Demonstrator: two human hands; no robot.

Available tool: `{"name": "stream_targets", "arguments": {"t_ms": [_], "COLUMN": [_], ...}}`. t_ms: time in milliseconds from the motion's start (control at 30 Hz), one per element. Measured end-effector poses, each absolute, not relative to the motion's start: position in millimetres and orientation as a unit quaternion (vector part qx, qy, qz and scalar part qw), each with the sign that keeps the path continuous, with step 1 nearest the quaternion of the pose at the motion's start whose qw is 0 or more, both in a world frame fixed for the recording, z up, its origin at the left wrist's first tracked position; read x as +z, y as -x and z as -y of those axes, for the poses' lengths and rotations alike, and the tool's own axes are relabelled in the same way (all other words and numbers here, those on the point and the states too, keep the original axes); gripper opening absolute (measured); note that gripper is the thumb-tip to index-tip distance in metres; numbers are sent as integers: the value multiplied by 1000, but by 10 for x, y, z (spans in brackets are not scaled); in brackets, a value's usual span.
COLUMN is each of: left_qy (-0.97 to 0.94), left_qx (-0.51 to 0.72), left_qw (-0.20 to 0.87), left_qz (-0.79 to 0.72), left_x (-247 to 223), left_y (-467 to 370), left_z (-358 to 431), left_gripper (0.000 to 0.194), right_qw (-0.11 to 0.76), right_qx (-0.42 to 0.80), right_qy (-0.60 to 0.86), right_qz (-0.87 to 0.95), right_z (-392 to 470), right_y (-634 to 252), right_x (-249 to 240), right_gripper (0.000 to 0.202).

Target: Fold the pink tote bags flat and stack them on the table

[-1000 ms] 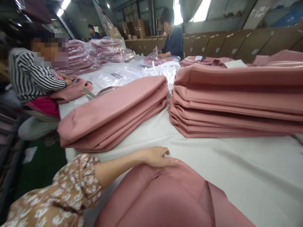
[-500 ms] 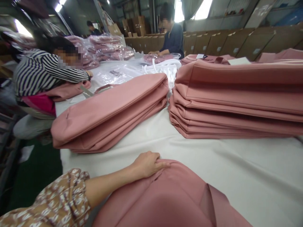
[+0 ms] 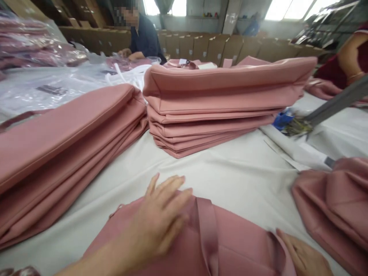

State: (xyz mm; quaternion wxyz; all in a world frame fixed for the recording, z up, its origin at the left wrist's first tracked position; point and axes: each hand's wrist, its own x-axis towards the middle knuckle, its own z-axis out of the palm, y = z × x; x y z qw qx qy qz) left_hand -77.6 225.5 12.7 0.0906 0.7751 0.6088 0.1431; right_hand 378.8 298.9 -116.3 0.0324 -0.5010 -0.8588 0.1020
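Observation:
A pink fabric bag [image 3: 230, 245] lies flat on the white table cover [image 3: 224, 172] right in front of me, its strap [image 3: 208, 234] running down the middle. My left hand [image 3: 161, 218] rests palm down on the bag's upper left part, fingers spread. My right hand [image 3: 304, 257] lies flat on the bag's lower right edge, partly cut off by the frame. Neither hand grips anything.
Two stacks of folded pink bags stand beyond: one at the left [image 3: 63, 145], one in the middle [image 3: 218, 103]. Another pink bag [image 3: 336, 203] bulges at the right. Papers and a blue item [image 3: 284, 119] lie by the middle stack. A person in dark clothes [image 3: 143, 34] works at the far end; cardboard boxes [image 3: 218, 46] line the back.
The view has swung to the right. My left hand went from gripping the bag's top edge to lying flat on it, and my right hand has come into view on the bag.

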Motion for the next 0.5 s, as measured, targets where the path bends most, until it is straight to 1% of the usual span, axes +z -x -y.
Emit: {"name": "stream_targets", "arguments": {"t_ms": [67, 133, 167, 233, 333, 400, 500], "left_qy": [-841, -866, -868, -866, -872, -876, -878], "left_qx": [104, 54, 38, 23, 28, 36, 49], "left_qw": [144, 211, 234, 249, 234, 217, 189], "left_qz": [-512, -450, -437, -433, -430, -430, -437], "left_x": [203, 82, -38, -323, -638, -713, -720], "left_y": [501, 340, 306, 308, 368, 385, 368], "left_z": [-2314, -2372, -2396, -2421, -2402, -2376, -2355], "left_gripper": [62, 79, 84, 88, 92, 94, 92], "right_qw": [7, -22, -30, -37, -41, -47, -42], "right_qx": [77, 77, 88, 109, 113, 115, 115], "right_qy": [487, 485, 494, 517, 549, 562, 586], "right_qz": [870, 871, 865, 848, 827, 818, 801], "right_z": [-2984, -2995, -3001, -3010, -3015, -3011, -3000], "right_y": [-3717, -3601, -3537, -3419, -3309, -3274, -3237], "right_x": [-1100, -985, -923, -814, -726, -709, -703], "right_gripper": [38, 42, 43, 48, 61, 66, 66]}}
